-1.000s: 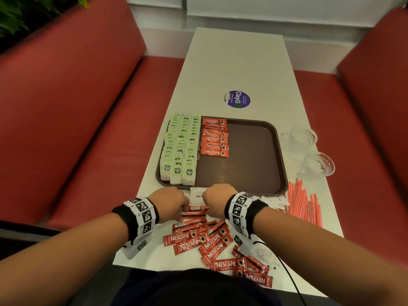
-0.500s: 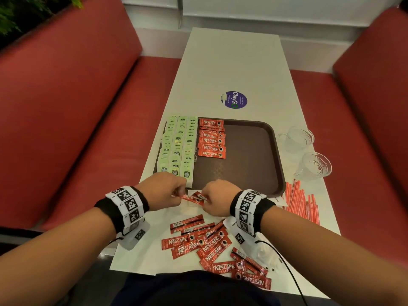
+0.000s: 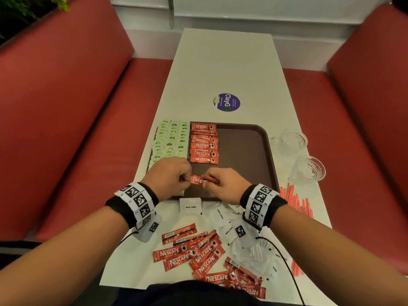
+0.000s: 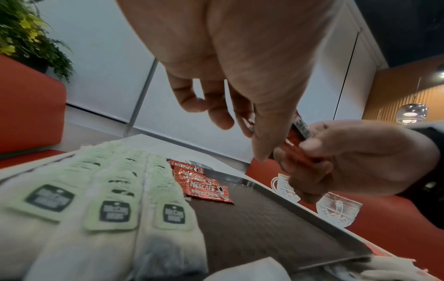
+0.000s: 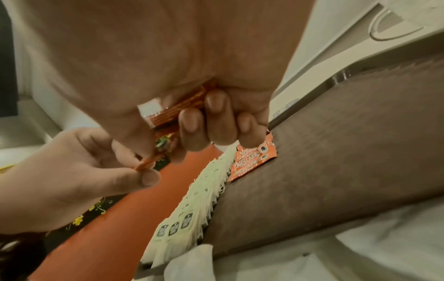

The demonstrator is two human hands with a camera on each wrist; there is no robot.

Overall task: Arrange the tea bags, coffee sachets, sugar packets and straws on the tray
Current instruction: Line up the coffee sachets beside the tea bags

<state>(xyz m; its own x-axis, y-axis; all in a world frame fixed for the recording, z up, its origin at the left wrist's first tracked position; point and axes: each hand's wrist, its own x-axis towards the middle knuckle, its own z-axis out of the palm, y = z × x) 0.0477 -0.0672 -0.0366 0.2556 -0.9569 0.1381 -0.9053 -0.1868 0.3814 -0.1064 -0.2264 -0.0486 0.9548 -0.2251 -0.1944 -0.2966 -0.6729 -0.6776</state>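
Coffee sachets [image 3: 199, 180]: small bunch pinched by left hand [image 3: 170, 177] and right hand [image 3: 225, 184] fingers; tea bags [image 3: 172, 140] three rows; two cups [image 3: 309, 168].

There was one brown tray [image 3: 262, 138] and there were two glass cups [image 3: 289, 141] beside it. On the tray stood three rows of green tea bags [image 3: 173, 140] and one column of about seven red coffee sachets [image 3: 204, 143]; the tea bags overlapped too much to count. About twelve more loose coffee sachets [image 3: 194, 255], several white sugar packets [image 3: 191, 206] and one bunch of red straws [image 3: 295, 199] lay on the table, not countable exactly.
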